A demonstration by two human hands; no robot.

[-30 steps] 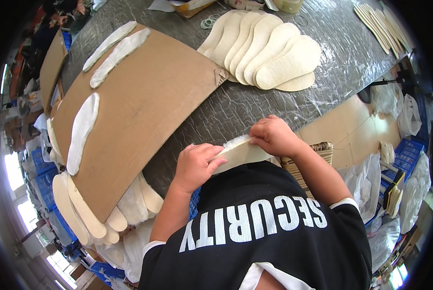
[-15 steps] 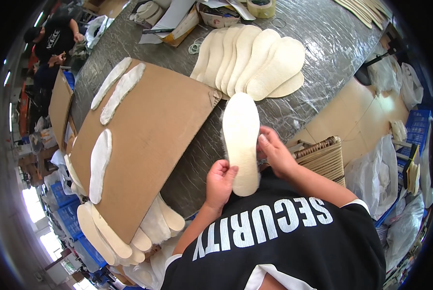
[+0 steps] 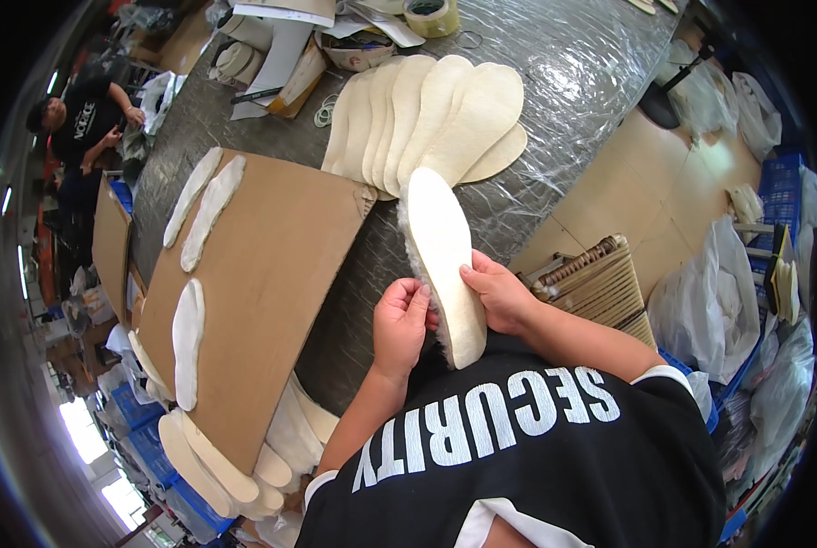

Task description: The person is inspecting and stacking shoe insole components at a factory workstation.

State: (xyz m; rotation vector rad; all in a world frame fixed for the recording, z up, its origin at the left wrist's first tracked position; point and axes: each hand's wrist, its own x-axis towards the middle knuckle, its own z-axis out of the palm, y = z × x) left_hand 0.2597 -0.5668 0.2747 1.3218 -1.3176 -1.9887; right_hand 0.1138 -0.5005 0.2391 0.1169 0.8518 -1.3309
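Observation:
A cream insole (image 3: pixel 445 247) with a grey-white furry underside is held up in front of my chest, its furry edge turned toward the left. My right hand (image 3: pixel 502 294) grips its right edge, thumb on the smooth face and fingers behind. My left hand (image 3: pixel 402 321) is closed at the furry left edge, thumb against the fingertips. Beyond the insole's tip, a fanned row of cream insoles (image 3: pixel 418 114) lies on the table (image 3: pixel 573 82).
A cardboard sheet (image 3: pixel 262 247) at left bears a few narrow fleecy insoles (image 3: pixel 188 342). More insoles (image 3: pixel 199 466) stick out below it. A woven chair (image 3: pixel 605 288) stands right, near plastic bags (image 3: pixel 705 310). Tape (image 3: pixel 431 16) sits at the back. Another person (image 3: pixel 84 119) is far left.
The insole has turned so its furry left edge shows. My right thumb has come onto its smooth face, and my left hand has shifted to the furry edge. The whole view has swung slightly.

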